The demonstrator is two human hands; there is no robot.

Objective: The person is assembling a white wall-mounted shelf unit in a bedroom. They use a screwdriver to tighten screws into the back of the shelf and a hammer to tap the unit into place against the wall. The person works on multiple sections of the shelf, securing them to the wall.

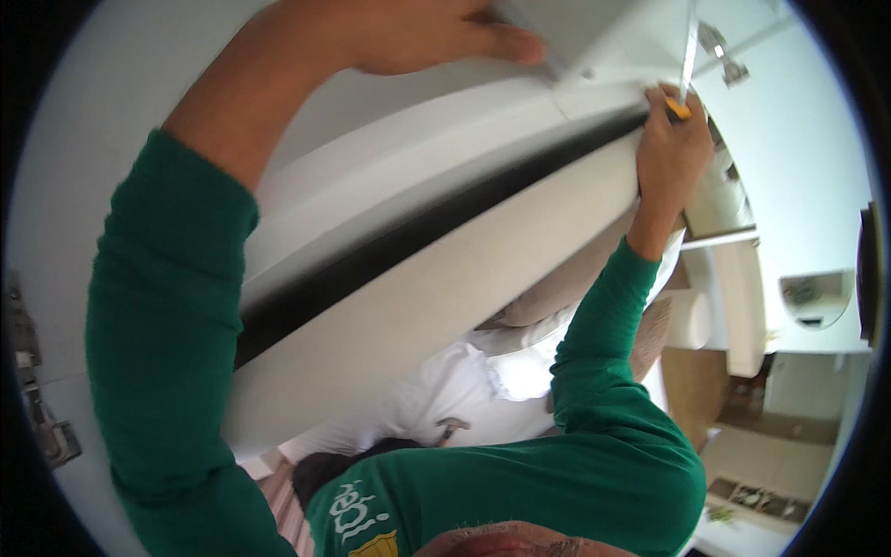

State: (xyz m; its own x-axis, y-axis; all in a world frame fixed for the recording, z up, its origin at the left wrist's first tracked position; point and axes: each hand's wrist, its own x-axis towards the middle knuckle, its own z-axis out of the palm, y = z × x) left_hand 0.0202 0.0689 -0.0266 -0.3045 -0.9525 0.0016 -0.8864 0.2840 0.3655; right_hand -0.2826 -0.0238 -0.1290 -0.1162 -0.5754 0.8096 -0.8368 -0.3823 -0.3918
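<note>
The right hand (676, 153) was found closed around the orange-and-dark handle of a slim tool (678, 110), whose silvery shaft was directed upward; the tool was located at the upper right, near a metal hinge (727, 60). The left hand (418, 37) was observed raised near a white cabinet surface, its thumb extended; its fingers were partly cut off by the upper edge, and whether anything was gripped could not be determined.

Between the two arms a long pale panel (445, 288) was noted, bordered along its upper side by a dark band (445, 213). The area beneath was partly obstructed by this panel, and its left end was covered by the left sleeve (167, 306). Below, a hammer (452, 425) was seen lying on white cloth (399, 399), with a brown cushion (552, 283) nearby. Further metal hinges (58, 441) were recorded at the far left, and a wall mirror (819, 299) at the right.
</note>
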